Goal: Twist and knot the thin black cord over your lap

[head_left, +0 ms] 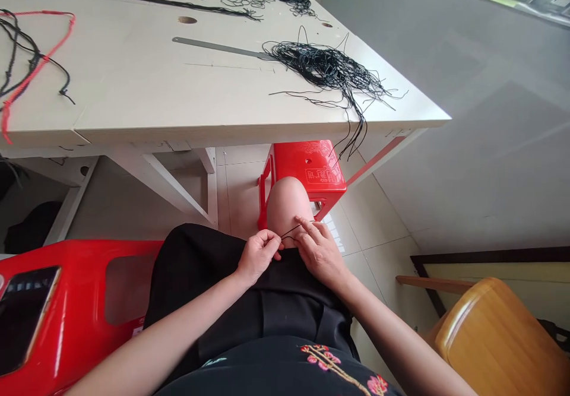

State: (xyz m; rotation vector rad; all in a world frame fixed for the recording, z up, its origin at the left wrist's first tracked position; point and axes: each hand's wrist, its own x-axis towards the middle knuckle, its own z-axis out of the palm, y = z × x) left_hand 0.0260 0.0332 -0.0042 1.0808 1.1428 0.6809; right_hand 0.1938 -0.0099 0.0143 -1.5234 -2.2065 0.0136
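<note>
Both hands rest on my lap over a black skirt, just behind my bare knee [287,203]. My left hand [258,254] is closed in a pinch on a thin black cord [291,230]. My right hand [318,250] pinches the same cord a little to the right, its fingers curled over it. The short stretch of cord runs between the two hands, almost touching the knee.
A white table [133,87] stands ahead with a loose pile of black cords [327,69] near its right edge, a metal ruler [218,47], more black cords at the back and a red cord [38,66] at left. Red stools [312,167] sit under and beside it. A wooden chair [494,336] is at right.
</note>
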